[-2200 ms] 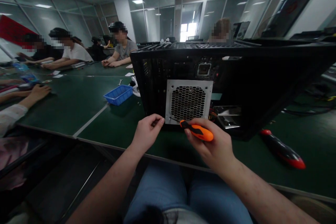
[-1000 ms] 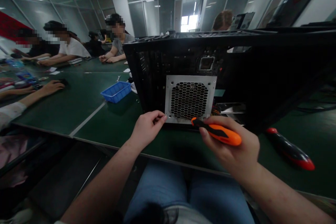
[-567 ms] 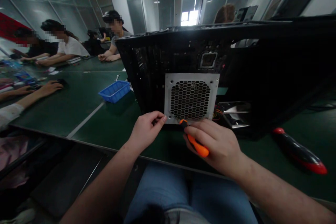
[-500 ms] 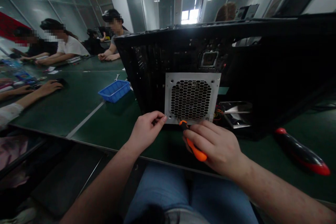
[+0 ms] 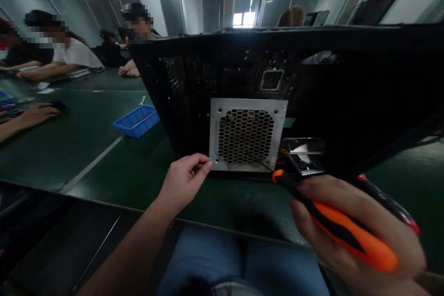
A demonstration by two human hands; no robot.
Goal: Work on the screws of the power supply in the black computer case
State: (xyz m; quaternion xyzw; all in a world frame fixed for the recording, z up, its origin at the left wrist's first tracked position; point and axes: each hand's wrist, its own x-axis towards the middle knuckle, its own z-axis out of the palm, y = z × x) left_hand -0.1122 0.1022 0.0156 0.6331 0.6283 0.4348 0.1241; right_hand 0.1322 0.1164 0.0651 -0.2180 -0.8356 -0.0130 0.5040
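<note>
Green tabletop (image 5: pixel 83 118) under dim indoor light; co-workers sit on the far left side. Black computer case (image 5: pixel 312 37) takes up much of the view, its dark cavity facing the wearer, with a pale perforated plate (image 5: pixel 248 134) low inside. Blue bin (image 5: pixel 143 126) on the table, left of the case.

Orange screwdriver (image 5: pixel 333 222) — slants from the right hand (image 5: pixel 374 212) up toward the plate's lower right, shaft end just at the mesh; contact unclear. Judged light and stiff, hard to damage; the thick handle ought to grip well, best held around its wide rear part. Plate looks rigid, its thin edges better steadied at a corner.

Right hand closed round the handle, palm side inward, forearm coming from lower right. Left hand (image 5: pixel 180 180) reaches forward, thumb and forefinger together at the plate's lower-left corner — cannot tell if anything small sits between.
</note>
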